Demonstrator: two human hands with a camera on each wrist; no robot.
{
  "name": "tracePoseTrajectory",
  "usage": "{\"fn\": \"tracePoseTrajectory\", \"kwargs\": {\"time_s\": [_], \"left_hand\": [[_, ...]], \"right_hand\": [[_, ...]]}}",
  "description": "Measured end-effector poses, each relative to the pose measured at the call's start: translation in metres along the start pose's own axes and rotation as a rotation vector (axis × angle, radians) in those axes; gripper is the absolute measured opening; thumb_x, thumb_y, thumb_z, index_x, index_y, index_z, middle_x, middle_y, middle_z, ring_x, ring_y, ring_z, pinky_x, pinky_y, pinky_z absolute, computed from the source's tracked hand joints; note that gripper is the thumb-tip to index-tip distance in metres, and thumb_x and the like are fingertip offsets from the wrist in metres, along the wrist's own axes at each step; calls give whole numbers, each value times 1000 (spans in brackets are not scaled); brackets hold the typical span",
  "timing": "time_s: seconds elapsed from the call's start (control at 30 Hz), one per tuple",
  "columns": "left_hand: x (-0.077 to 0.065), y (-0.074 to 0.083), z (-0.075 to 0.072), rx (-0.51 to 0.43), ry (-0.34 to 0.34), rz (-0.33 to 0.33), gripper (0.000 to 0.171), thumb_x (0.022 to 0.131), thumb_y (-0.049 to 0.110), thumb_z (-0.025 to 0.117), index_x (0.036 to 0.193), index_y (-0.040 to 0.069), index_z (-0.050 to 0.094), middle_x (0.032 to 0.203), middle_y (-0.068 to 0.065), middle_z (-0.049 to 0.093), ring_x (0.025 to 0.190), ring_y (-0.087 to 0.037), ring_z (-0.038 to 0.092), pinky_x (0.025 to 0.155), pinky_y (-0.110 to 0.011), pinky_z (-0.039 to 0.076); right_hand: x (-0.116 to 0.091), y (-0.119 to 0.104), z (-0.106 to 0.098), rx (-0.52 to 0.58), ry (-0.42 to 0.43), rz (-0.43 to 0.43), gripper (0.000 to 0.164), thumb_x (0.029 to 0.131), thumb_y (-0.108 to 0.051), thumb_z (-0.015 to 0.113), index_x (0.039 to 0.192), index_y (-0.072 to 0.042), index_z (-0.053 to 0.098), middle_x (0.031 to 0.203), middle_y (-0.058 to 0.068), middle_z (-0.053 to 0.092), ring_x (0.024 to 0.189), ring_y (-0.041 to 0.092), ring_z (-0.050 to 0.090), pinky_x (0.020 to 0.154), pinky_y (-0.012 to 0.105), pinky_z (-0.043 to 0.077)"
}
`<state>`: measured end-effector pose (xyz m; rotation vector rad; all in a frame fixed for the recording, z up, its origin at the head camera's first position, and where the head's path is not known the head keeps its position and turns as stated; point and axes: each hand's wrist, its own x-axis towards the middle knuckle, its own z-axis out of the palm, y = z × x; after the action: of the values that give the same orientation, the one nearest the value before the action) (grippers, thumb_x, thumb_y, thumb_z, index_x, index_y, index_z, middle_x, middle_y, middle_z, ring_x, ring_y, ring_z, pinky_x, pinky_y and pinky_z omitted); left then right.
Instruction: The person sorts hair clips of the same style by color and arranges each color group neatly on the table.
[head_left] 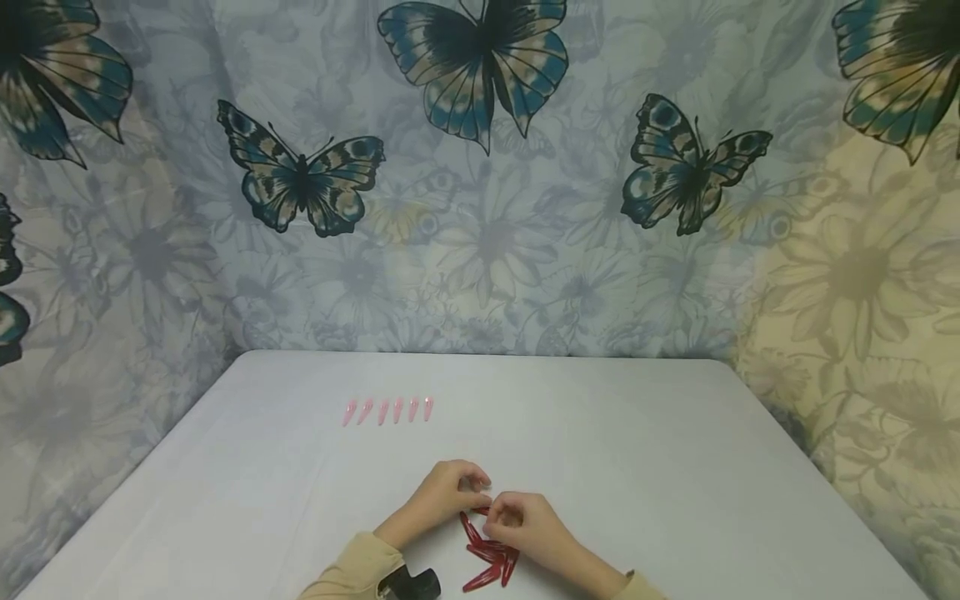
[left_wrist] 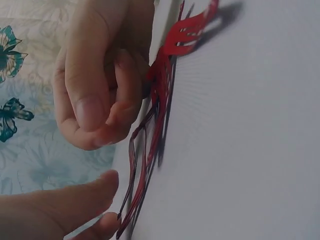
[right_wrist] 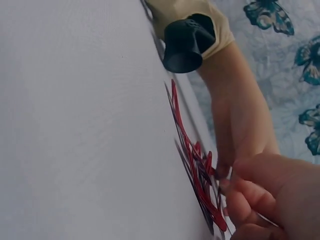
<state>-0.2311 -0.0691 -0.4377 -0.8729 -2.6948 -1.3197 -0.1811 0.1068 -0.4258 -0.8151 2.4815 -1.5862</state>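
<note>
Dark red snap hair clips [head_left: 483, 575] lie overlapping in a loose pile on the table, close under both hands. My left hand [head_left: 450, 490] is at the far side of the pile, its thumb and finger apart with a gap between them. In the left wrist view, the left fingertips [left_wrist: 111, 187] are right at the thin ends of a red clip [left_wrist: 142, 175]. My right hand [head_left: 534, 529] hangs over the pile, thumb and forefinger curled into a ring. A red clip end [head_left: 482, 510] shows between the hands; whether the right fingertips pinch it I cannot tell.
Several pink hair clips [head_left: 397, 411] lie side by side in a row farther back on the white table [head_left: 637, 450]. Butterfly-printed cloth [head_left: 495, 250] hangs behind and at both sides. On the left wrist sits a black camera [head_left: 420, 583], low beside the pile.
</note>
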Motion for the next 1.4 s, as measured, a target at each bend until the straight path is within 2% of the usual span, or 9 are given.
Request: {"fn": "tracePoseTrajectory", "kwargs": {"time_s": [0.1, 0.27, 0.47, 0.73, 0.87, 1.1, 1.4], "left_hand": [[-4, -5, 6, 28, 2, -4, 15, 70, 17, 75, 80, 9, 67, 68, 12, 54, 55, 0, 41, 52, -20, 38], [-3, -10, 9, 69, -3, 29, 7, 73, 13, 72, 77, 10, 68, 65, 14, 55, 60, 0, 46, 58, -21, 40], [1, -7, 2, 125, -1, 64, 5, 76, 14, 70, 79, 11, 69, 73, 10, 59, 69, -3, 52, 65, -24, 42], [1, 0, -2, 111, -74, 75, 10, 74, 15, 71, 81, 9, 69, 72, 10, 57, 69, -4, 51, 65, -23, 42], [0, 3, -2, 124, -93, 57, 9, 75, 14, 70, 82, 9, 68, 72, 11, 57, 68, -2, 49, 65, -22, 41], [-3, 2, -4, 117, -115, 54, 4, 81, 3, 63, 82, 5, 65, 66, 9, 51, 60, -3, 43, 57, -22, 38], [-4, 0, -7, 85, -76, 50, 7, 81, 6, 63, 75, 9, 65, 64, 12, 50, 57, -2, 41, 53, -21, 36]], "right_hand": [[-1, 18, 6, -25, 22, -40, 11, 76, -14, 70, 73, -10, 60, 60, -11, 51, 47, -3, 36, 41, 15, 30], [-1, 14, 6, -110, 46, -67, 12, 73, -14, 73, 74, -9, 61, 64, -10, 49, 49, -3, 35, 43, 16, 30], [4, 11, 8, -243, 58, -74, 14, 72, -19, 74, 77, -9, 65, 64, -10, 47, 54, -1, 35, 48, 18, 33], [6, 11, 11, -325, 108, -74, 23, 69, -33, 76, 73, -13, 65, 60, -11, 44, 54, 0, 36, 47, 19, 32], [4, 11, 14, -375, 98, -58, 26, 67, -36, 76, 74, -15, 62, 61, -13, 42, 54, 0, 35, 46, 19, 31], [4, 9, 16, -376, 98, -46, 13, 69, -19, 76, 70, -17, 62, 63, -13, 43, 55, 0, 35, 47, 19, 31], [2, 7, 13, -326, 91, -35, 8, 72, -15, 74, 69, -13, 66, 67, -16, 50, 58, 1, 40, 51, 20, 34]]}}
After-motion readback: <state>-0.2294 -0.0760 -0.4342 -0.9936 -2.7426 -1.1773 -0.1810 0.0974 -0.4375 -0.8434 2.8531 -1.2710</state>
